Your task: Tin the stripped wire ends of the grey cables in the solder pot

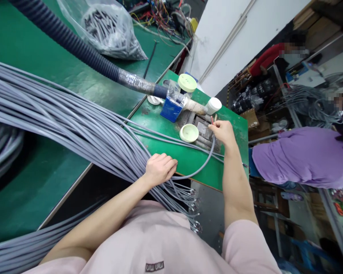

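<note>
While the left hand (160, 169) lies across a bundle of grey cables (74, 121), its grip unclear, the right hand (223, 133) pinches one cable's stripped end (212, 121) above a metal fixture (202, 131) on the green bench (231, 167); the pink shirt (154, 243) reads "miu miu".

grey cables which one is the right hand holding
The one cable curving out of the bundle up to the right hand; the others run straight past it.

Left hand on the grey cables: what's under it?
Grey cables run past the left hand, beside the green bench top. The spot directly under the palm is covered, so what lies there cannot be seen.
</note>
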A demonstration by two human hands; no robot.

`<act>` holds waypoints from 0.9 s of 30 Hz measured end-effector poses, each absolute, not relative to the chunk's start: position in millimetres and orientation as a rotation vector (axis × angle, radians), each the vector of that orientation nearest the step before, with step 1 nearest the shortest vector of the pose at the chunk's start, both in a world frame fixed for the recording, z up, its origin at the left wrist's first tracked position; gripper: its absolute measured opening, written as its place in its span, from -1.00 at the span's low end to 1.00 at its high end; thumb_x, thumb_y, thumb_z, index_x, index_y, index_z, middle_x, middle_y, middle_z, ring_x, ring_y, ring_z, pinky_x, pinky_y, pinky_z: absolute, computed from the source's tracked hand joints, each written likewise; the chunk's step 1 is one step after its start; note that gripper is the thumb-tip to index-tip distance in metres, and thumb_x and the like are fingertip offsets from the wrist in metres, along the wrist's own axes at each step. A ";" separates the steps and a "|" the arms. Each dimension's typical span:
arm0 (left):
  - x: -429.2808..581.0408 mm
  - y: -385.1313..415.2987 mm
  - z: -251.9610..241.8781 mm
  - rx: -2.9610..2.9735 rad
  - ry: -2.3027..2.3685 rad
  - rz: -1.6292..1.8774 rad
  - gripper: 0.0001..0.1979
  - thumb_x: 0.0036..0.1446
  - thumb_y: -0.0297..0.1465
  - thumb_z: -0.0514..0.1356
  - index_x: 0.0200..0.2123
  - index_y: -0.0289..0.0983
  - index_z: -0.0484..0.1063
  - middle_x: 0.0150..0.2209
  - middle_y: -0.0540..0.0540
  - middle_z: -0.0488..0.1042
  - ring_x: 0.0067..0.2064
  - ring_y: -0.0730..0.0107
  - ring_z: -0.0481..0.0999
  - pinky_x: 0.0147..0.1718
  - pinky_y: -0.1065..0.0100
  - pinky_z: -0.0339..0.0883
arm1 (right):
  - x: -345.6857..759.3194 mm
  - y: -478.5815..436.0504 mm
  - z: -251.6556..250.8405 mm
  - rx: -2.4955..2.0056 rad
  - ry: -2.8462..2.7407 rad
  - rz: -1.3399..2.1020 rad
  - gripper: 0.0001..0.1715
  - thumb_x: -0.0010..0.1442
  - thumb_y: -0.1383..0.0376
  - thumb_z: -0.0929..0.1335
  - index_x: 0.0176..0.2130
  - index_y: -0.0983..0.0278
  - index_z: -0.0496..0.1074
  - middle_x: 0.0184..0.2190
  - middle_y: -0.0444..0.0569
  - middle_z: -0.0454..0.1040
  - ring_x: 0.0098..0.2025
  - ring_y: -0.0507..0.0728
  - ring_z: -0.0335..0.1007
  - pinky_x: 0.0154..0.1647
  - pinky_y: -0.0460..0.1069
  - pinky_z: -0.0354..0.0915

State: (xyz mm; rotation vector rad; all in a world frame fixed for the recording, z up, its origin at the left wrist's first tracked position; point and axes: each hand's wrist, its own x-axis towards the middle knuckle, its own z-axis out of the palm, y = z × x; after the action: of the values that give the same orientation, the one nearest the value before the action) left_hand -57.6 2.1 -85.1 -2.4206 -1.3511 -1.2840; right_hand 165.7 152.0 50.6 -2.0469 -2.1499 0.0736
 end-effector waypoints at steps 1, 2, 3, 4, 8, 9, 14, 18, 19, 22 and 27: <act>-57.5 2.1 -84.8 -2.418 -1.350 -1.287 -0.94 0.18 -0.39 0.16 -0.30 -0.22 0.42 -0.48 0.03 0.46 -0.40 0.42 0.37 -0.38 0.27 0.09 | 171.3 156.2 47.4 -2.085 -2.120 0.085 -0.70 0.07 0.22 0.31 -0.60 0.32 0.39 -0.63 -0.12 0.29 -0.49 0.05 0.22 -0.47 -0.08 0.00; -57.5 2.1 -84.4 -2.416 -1.347 -1.291 -0.95 0.17 -0.40 0.16 -0.30 -0.22 0.42 -0.48 0.03 0.46 -0.40 0.42 0.37 -0.39 0.27 0.09 | 175.8 160.4 43.3 -2.125 -2.098 0.093 -0.70 0.07 0.22 0.32 -0.60 0.31 0.39 -0.63 -0.12 0.30 -0.49 0.06 0.23 -0.47 -0.08 0.01; -57.6 2.1 -84.1 -2.416 -1.344 -1.296 -0.95 0.17 -0.40 0.17 -0.30 -0.22 0.42 -0.48 0.03 0.46 -0.40 0.41 0.37 -0.39 0.27 0.09 | 179.3 164.4 38.9 -2.166 -2.081 0.095 -0.71 0.06 0.23 0.32 -0.60 0.31 0.40 -0.63 -0.12 0.32 -0.48 0.06 0.24 -0.47 -0.07 0.03; -57.6 2.1 -83.8 -2.416 -1.341 -1.302 -0.95 0.17 -0.40 0.17 -0.30 -0.22 0.42 -0.48 0.02 0.46 -0.40 0.42 0.37 -0.39 0.27 0.09 | 182.0 168.0 34.4 -2.205 -2.069 0.091 -0.73 0.06 0.23 0.33 -0.60 0.30 0.42 -0.61 -0.10 0.34 -0.47 0.07 0.26 -0.46 -0.07 0.05; -57.7 2.2 -84.1 -2.424 -1.348 -1.308 -0.94 0.17 -0.41 0.16 -0.30 -0.22 0.43 -0.48 0.02 0.46 -0.40 0.42 0.38 -0.39 0.27 0.09 | 187.4 177.6 20.3 -2.306 -2.056 0.048 -0.76 0.06 0.24 0.32 -0.56 0.28 0.47 -0.53 -0.02 0.46 -0.39 0.13 0.36 -0.39 -0.06 0.14; -57.6 2.2 -84.5 -2.428 -1.354 -1.303 -0.94 0.17 -0.40 0.15 -0.30 -0.22 0.44 -0.48 0.02 0.46 -0.40 0.43 0.39 -0.40 0.27 0.09 | 188.2 179.0 18.1 -2.319 -2.057 0.041 -0.76 0.06 0.24 0.32 -0.54 0.28 0.49 -0.50 0.00 0.48 -0.37 0.15 0.38 -0.37 -0.05 0.17; -57.2 2.3 -85.5 -2.428 -1.365 -1.295 -0.94 0.18 -0.40 0.15 -0.30 -0.20 0.43 -0.47 0.02 0.47 -0.40 0.43 0.38 -0.39 0.27 0.09 | 190.2 182.4 12.3 -2.381 -2.040 0.040 -0.77 0.06 0.23 0.32 -0.45 0.27 0.55 -0.39 0.07 0.55 -0.28 0.20 0.45 -0.28 -0.03 0.25; -57.0 2.5 -84.6 -2.425 -1.363 -1.288 -0.95 0.18 -0.40 0.15 -0.31 -0.20 0.42 -0.47 0.03 0.47 -0.40 0.43 0.38 -0.39 0.27 0.09 | 191.1 183.7 9.6 -2.404 -2.038 0.046 -0.75 0.07 0.23 0.32 -0.39 0.28 0.57 -0.34 0.09 0.57 -0.22 0.22 0.47 -0.25 -0.02 0.27; -56.9 2.5 -84.4 -2.424 -1.359 -1.289 -0.95 0.18 -0.40 0.15 -0.31 -0.20 0.42 -0.47 0.03 0.47 -0.39 0.43 0.38 -0.39 0.27 0.08 | 191.2 183.9 9.0 -2.410 -2.040 0.045 -0.75 0.07 0.22 0.32 -0.39 0.28 0.57 -0.33 0.09 0.57 -0.21 0.22 0.47 -0.24 -0.01 0.28; -56.7 2.5 -84.1 -2.415 -1.350 -1.297 -0.96 0.17 -0.40 0.16 -0.31 -0.21 0.42 -0.47 0.03 0.47 -0.39 0.42 0.38 -0.39 0.27 0.09 | 191.0 184.5 7.6 -2.426 -2.044 0.045 -0.74 0.07 0.22 0.32 -0.38 0.27 0.58 -0.30 0.11 0.57 -0.18 0.23 0.47 -0.22 -0.01 0.28; -57.1 2.2 -84.1 -2.416 -1.354 -1.288 -0.95 0.18 -0.40 0.16 -0.31 -0.21 0.42 -0.47 0.03 0.48 -0.40 0.43 0.38 -0.39 0.28 0.08 | 189.0 185.0 7.9 -2.426 -2.041 0.069 -0.78 0.05 0.25 0.32 -0.40 0.27 0.56 -0.30 0.10 0.56 -0.19 0.22 0.45 -0.22 -0.01 0.26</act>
State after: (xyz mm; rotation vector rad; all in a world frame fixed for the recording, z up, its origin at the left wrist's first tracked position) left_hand -57.1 2.2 -84.1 -2.4157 -1.3540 -1.2875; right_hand 189.0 185.0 7.9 -2.4264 -2.0410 0.0694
